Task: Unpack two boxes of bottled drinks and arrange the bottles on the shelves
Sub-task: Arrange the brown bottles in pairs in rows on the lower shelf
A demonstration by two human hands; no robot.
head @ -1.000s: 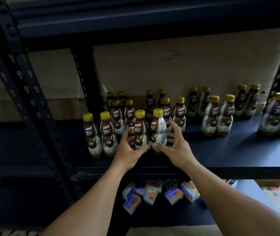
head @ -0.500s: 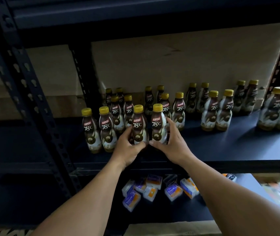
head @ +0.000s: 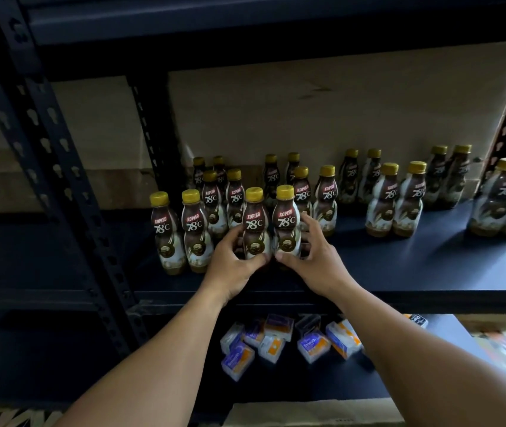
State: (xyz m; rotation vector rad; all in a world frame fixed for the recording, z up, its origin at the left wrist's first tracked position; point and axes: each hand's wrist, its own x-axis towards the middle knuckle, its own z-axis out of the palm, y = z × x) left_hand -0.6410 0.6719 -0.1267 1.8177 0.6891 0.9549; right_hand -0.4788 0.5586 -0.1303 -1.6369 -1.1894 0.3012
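Observation:
Several brown coffee bottles with yellow caps stand in pairs on the dark middle shelf [head: 430, 272]. At the front, my left hand [head: 230, 266] grips the lower body of one bottle [head: 255, 223], and my right hand [head: 316, 260] grips the bottle beside it [head: 287, 220]. Both bottles stand upright and touch each other. A front pair [head: 181, 229] stands just left of my left hand. More pairs [head: 396, 201] line up behind and to the right.
A black perforated upright [head: 61, 167] runs down the left. Cardboard [head: 322, 112] backs the shelf. Small blue and orange packs [head: 276, 340] lie on the lower shelf. A cardboard box edge [head: 307, 414] shows at the bottom.
Both hands have shifted the two front bottles slightly forward and together, and the view has tilted so the shelf sits a little higher than a second ago.

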